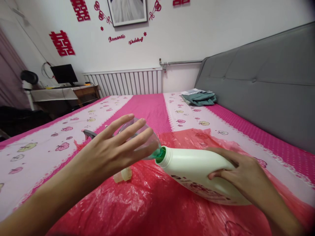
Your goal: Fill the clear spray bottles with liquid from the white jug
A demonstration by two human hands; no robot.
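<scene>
My right hand (242,170) is wrapped round a large pale-green plastic jug (197,164), which lies tilted with its open threaded mouth to the left. The fingers of my left hand (123,141) curl over a clear plastic bottle (152,137); much of it is hidden behind them. Its green neck sits in the jug's mouth. On the red plastic sheet (137,203) below my left hand lies a pale yellowish cap (123,175). A dark grey handle-like piece (90,133) shows behind my left wrist, the rest hidden.
The red sheet is spread over a bed with a pink patterned cover (147,105). Folded clothes (199,97) lie by the grey headboard (265,62). A radiator (125,82) runs along the far wall, and a desk with a monitor (64,74) stands at the left.
</scene>
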